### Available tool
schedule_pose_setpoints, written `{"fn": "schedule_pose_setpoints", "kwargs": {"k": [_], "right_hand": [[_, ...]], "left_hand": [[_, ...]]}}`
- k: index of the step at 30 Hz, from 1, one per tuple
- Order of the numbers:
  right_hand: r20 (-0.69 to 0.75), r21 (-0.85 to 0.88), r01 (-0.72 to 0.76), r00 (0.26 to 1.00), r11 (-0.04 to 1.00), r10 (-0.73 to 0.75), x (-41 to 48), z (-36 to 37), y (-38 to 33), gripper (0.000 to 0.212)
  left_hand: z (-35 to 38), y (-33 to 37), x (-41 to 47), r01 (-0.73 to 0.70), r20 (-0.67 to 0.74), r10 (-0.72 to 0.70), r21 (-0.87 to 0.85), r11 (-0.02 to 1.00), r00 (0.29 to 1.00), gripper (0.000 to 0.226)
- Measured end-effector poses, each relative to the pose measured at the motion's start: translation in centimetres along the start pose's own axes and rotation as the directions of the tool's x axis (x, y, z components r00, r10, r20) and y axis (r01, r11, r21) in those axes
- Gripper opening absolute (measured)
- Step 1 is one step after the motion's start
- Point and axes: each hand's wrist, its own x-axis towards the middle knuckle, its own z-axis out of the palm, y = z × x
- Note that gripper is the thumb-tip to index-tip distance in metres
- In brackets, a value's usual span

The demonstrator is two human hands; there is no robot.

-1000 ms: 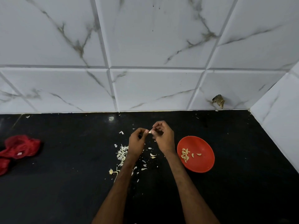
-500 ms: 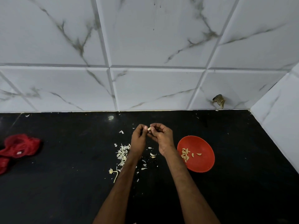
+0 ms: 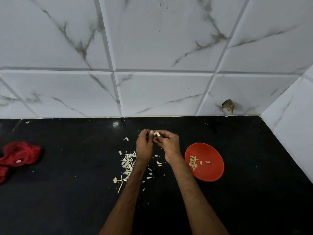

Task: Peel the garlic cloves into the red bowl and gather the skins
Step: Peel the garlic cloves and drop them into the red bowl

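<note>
My black counter runs back to a white tiled wall veined in grey. At my far left lies 1 crumpled red cloth, partly cut off by the frame. 1 brownish lump clings low on the tiles near the right corner.

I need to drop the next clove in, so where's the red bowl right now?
In the head view, the red bowl sits on the black counter, just right of the right hand.
</note>
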Motion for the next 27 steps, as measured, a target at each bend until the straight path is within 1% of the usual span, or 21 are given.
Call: {"fn": "schedule_pose_setpoints", "kwargs": {"k": [4, 6, 10, 13, 15, 18, 20, 24, 27], "right_hand": [[0.045, 0.183, -0.176, 0.984, 0.967, 0.170, 0.2, -0.3, -0.4, 0.033], [0.072, 0.219, -0.207, 0.978, 0.953, 0.196, 0.3, -0.6, -0.5, 0.034], [0.116, 0.248, -0.245, 0.968, 0.937, 0.222, 0.3, -1.0, -0.5, 0.029], [0.134, 0.277, -0.282, 0.958, 0.918, 0.254, 0.6, -1.3, -0.2, 0.028], [0.139, 0.312, -0.314, 0.949, 0.897, 0.283, 0.8, -1.7, 0.0, 0.026], [0.142, 0.354, -0.356, 0.934, 0.865, 0.327, 1.0, -2.4, 0.6, 0.034], [0.131, 0.357, -0.370, 0.929, 0.858, 0.347, 1.1, -2.9, 1.1, 0.040], [0.090, 0.322, -0.385, 0.922, 0.865, 0.377, 1.1, -4.3, 1.9, 0.043], [0.046, 0.290, -0.374, 0.925, 0.881, 0.377, 1.1, -6.0, 1.8, 0.040]], "left_hand": [[-0.2, -0.3, -0.1, 0.034, -0.025, -0.035, -0.037, 0.999, 0.999, 0.018], [-0.4, -0.5, -0.1, 0.042, -0.038, -0.044, -0.050, 0.998, 0.998, 0.018], [-0.7, -0.7, 0.0, 0.049, -0.073, -0.053, -0.055, 0.997, 0.996, 0.020], [-0.9, -0.7, 0.0, 0.061, -0.146, -0.068, -0.051, 0.997, 0.987, 0.021], [-1.0, -1.2, -0.2, 0.082, -0.186, -0.084, -0.020, 0.996, 0.979, 0.019], [-1.5, -2.5, -0.5, 0.157, -0.204, -0.143, 0.055, 0.986, 0.969, 0.010], [-1.8, -3.7, -1.0, 0.189, -0.170, -0.165, 0.134, 0.973, 0.972, 0.003], [-1.7, -5.6, -2.4, 0.212, -0.075, -0.198, 0.304, 0.929, 0.977, 0.012], [-1.3, -5.9, -2.9, 0.229, -0.053, -0.224, 0.336, 0.914, 0.973, 0.012]]}}
